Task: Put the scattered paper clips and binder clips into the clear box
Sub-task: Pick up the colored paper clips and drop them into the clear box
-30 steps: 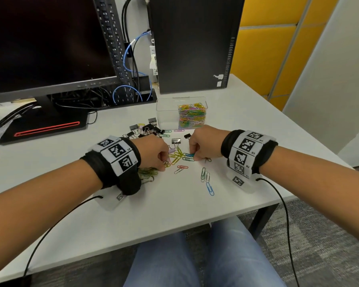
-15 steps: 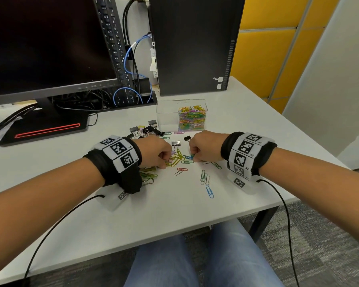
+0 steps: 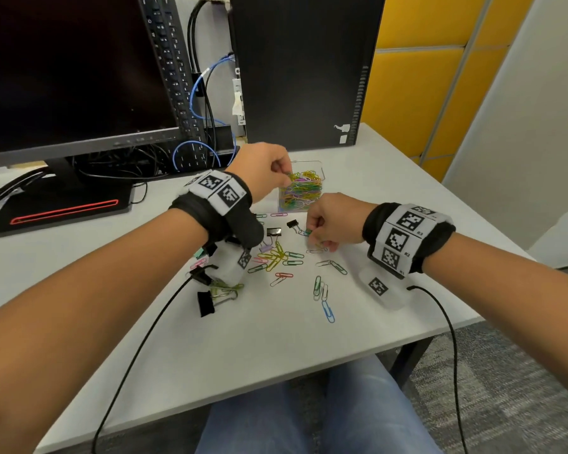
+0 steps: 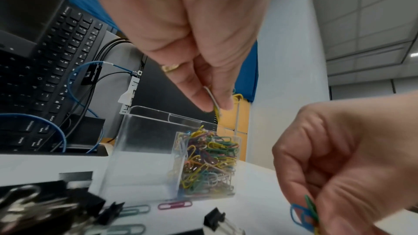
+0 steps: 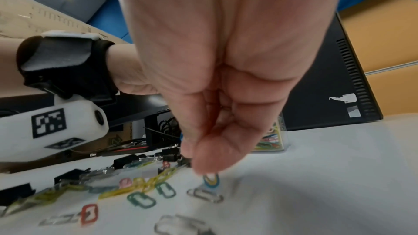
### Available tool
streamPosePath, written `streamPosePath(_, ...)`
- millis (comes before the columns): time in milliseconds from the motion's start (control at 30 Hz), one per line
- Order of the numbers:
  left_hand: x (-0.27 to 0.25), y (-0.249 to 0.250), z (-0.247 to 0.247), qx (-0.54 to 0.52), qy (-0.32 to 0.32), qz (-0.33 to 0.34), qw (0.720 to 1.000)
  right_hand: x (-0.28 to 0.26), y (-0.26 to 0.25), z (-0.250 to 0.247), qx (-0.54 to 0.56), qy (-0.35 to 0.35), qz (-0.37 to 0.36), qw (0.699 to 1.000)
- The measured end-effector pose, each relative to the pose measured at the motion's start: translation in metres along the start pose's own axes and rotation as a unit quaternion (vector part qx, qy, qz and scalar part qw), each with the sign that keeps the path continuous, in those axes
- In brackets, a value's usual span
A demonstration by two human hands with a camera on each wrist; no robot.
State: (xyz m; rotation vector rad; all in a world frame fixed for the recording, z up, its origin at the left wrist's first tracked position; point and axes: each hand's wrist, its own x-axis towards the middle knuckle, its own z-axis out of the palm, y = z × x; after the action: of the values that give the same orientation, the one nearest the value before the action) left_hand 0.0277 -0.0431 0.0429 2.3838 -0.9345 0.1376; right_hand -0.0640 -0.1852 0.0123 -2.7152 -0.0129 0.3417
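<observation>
While the clear box [image 3: 320, 172] at the counter's [image 3: 177, 348] back sits partly filled, left hand [image 3: 264, 167] fingers pinching a clip over it, right hand [image 3: 332, 222] fingers pinching several; many paper clips [image 3: 282, 257], binder clips [image 3: 205, 303] left scattered.

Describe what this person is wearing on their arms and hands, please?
Both arms are bare, no sleeves. Each wrist carries a black fabric band wrapped with white tiles printed with black square codes, a small white coded camera pod beneath, and a thin black cable trailing off. The left hand wears a gold ring.
</observation>
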Motion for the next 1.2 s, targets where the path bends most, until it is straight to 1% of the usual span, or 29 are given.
streamPosePath(100, 0.014, 0.0, 0.006, -0.015, 0.046, -0.009, 0.999, 0.002, 0.001, -0.013, 0.031, 0.016, 0.016, 0.999)
streamPosePath(167, 0.022, 0.0, 0.012, -0.03, 0.081, -0.027, 0.996, 0.005, 0.001, -0.024, 0.052, 0.035, 0.026, 0.998)
streamPosePath(233, 0.027, -0.002, 0.02, -0.046, 0.096, -0.051, 0.993, 0.007, 0.0, -0.037, 0.059, 0.059, 0.038, 0.996)
streamPosePath(333, 0.03, -0.007, 0.032, -0.043, 0.077, -0.07, 0.994, 0.013, -0.002, -0.054, 0.054, 0.108, 0.046, 0.992)
streamPosePath(467, 0.031, -0.011, 0.037, -0.029, 0.055, -0.071, 0.996, 0.025, -0.005, -0.07, 0.037, 0.181, 0.043, 0.982)
streamPosePath(600, 0.03, -0.01, 0.033, -0.006, 0.028, -0.061, 0.998, 0.043, -0.01, -0.071, -0.015, 0.212, 0.046, 0.976)
streamPosePath(733, 0.028, -0.01, 0.029, 0.033, -0.011, -0.042, 0.999, 0.059, -0.008, -0.063, -0.057, 0.216, 0.037, 0.974)
streamPosePath(867, 0.024, -0.012, 0.025, 0.048, -0.044, -0.025, 0.998, 0.069, -0.006, -0.054, -0.105, 0.2, 0.024, 0.974)
streamPosePath(1000, 0.022, -0.019, 0.015, 0.032, -0.019, -0.03, 0.999, 0.071, -0.004, -0.052, -0.084, 0.184, 0.019, 0.979)
streamPosePath(1100, 0.022, -0.026, 0.01, 0.035, -0.005, -0.055, 0.998, 0.069, -0.003, -0.053, -0.075, 0.173, 0.011, 0.982)
streamPosePath(1200, 0.022, -0.034, 0.008, 0.052, -0.02, -0.073, 0.996, 0.067, -0.001, -0.053, -0.085, 0.159, 0.013, 0.984)
